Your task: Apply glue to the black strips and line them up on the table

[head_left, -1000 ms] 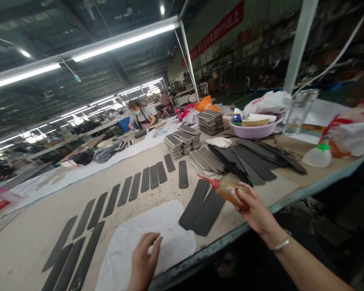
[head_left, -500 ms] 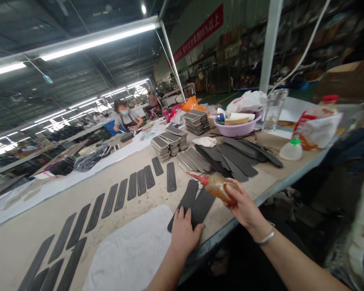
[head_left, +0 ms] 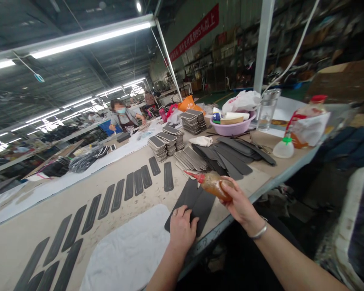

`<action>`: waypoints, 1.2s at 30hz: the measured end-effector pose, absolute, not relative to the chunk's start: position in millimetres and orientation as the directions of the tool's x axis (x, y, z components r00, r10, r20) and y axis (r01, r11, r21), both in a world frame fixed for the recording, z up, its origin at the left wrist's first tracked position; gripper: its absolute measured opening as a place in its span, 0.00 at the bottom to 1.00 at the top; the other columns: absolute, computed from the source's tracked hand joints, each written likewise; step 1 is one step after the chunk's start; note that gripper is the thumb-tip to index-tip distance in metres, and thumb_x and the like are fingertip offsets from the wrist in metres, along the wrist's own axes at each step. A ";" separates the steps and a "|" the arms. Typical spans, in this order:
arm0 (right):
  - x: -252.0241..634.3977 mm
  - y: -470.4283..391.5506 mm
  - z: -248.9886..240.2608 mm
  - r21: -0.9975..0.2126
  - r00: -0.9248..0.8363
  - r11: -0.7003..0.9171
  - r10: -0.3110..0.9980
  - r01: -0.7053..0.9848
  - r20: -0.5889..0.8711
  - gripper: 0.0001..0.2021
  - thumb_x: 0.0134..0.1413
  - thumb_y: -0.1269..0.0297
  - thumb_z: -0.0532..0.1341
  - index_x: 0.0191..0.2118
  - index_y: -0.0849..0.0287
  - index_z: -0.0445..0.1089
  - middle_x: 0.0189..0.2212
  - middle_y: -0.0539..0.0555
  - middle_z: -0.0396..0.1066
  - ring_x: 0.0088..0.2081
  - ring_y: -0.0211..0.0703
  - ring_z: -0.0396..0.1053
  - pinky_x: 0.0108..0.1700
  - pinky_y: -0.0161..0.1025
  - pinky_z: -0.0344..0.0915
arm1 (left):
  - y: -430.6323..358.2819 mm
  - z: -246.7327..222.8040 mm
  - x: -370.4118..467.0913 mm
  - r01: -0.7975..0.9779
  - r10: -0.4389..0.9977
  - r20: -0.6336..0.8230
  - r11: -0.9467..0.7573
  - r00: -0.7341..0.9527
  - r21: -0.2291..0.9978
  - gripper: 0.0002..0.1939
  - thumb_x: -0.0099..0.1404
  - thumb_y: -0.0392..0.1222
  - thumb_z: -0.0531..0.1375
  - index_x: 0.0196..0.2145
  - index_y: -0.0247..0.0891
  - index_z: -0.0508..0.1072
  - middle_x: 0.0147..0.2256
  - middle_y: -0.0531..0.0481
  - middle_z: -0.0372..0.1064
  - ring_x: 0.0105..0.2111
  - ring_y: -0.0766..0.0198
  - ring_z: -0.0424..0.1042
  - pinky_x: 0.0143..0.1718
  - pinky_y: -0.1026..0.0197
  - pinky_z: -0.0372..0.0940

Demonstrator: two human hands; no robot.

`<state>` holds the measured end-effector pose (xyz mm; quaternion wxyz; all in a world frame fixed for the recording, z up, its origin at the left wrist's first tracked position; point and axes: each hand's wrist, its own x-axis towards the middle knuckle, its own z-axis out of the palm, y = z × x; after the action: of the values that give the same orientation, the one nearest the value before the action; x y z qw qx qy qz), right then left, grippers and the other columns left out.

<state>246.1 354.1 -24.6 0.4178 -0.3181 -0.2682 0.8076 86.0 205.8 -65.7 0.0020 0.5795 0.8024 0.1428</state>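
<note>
My right hand (head_left: 238, 202) is wrapped round a squeeze bottle (head_left: 213, 186) of amber liquid, its red nozzle pointing left above the table. Two overlapping dark, rounded strips (head_left: 201, 206) lie under the bottle near the table edge. My left hand (head_left: 183, 228) rests on the left one, fingers bent and somewhat apart, the fingertips against the strip. Behind the bottle, more long dark strips (head_left: 230, 157) lie in a loose heap, beside a fanned pile of pale-edged pieces (head_left: 191, 157). A row of single dark strips (head_left: 118, 195) runs along the table to the left.
A white cloth (head_left: 130, 250) lies left of my left arm. Stacked pieces (head_left: 166, 141), a lilac basin (head_left: 233, 128), a glass of water (head_left: 268, 111), a small green-capped bottle (head_left: 284, 147) and a red-capped jug (head_left: 310, 121) stand farther back. A masked co-worker (head_left: 125, 117) works beyond.
My left hand's fingers have drawn in from a flatter spread, and the dark strips overlap more closely. The bottle stays in my right hand, little moved. The view has shifted slightly.
</note>
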 end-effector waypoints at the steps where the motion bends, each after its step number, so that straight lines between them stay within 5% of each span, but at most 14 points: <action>1: 245.6 353.2 -24.4 -0.700 -0.452 -0.510 0.843 -0.500 -0.291 0.21 0.41 0.57 0.72 0.43 0.45 0.67 0.38 0.44 0.70 0.30 0.34 0.67 0.25 0.28 0.61 | 205.2 -64.6 86.9 0.928 0.931 0.163 0.285 -0.328 0.240 0.16 0.63 0.46 0.58 0.44 0.34 0.75 0.46 0.40 0.69 0.46 0.50 0.68 0.51 0.47 0.64; 9: 244.8 350.9 -26.9 -0.712 -0.454 -0.500 0.846 -0.493 -0.280 0.23 0.41 0.57 0.72 0.44 0.47 0.67 0.39 0.46 0.70 0.30 0.36 0.67 0.25 0.29 0.62 | 209.6 -63.0 101.0 0.871 0.927 0.056 0.326 -0.371 0.367 0.08 0.61 0.39 0.59 0.37 0.35 0.75 0.39 0.43 0.67 0.41 0.54 0.66 0.47 0.52 0.64; 18: 243.7 349.8 -28.0 -0.707 -0.451 -0.510 0.842 -0.490 -0.294 0.23 0.40 0.57 0.72 0.44 0.46 0.67 0.40 0.46 0.71 0.31 0.37 0.68 0.26 0.30 0.61 | 216.7 -58.6 109.9 0.876 0.930 0.017 0.340 -0.367 0.342 0.06 0.58 0.30 0.55 0.31 0.38 0.70 0.33 0.47 0.68 0.38 0.55 0.66 0.41 0.54 0.62; 26: 246.6 352.4 -25.2 -0.682 -0.455 -0.522 0.839 -0.512 -0.300 0.23 0.38 0.57 0.73 0.43 0.46 0.68 0.39 0.47 0.69 0.32 0.38 0.66 0.24 0.29 0.62 | 190.8 -42.8 83.5 0.699 0.880 0.141 0.253 -0.453 0.668 0.08 0.58 0.30 0.55 0.34 0.39 0.68 0.32 0.51 0.66 0.33 0.63 0.68 0.37 0.60 0.64; 36: 242.7 344.5 -39.8 -0.750 -0.485 -0.541 0.807 -0.381 -0.336 0.24 0.38 0.55 0.72 0.45 0.45 0.69 0.42 0.50 0.67 0.34 0.42 0.66 0.22 0.31 0.63 | 64.6 -45.1 -50.2 0.683 0.679 0.247 0.502 -0.691 0.531 0.06 0.60 0.37 0.56 0.33 0.39 0.72 0.32 0.51 0.72 0.33 0.62 0.73 0.38 0.59 0.69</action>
<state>242.7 344.5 -39.8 0.3688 -0.3487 -0.3055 0.8056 -50.2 64.6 -45.1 -0.0029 0.3931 0.8665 0.3077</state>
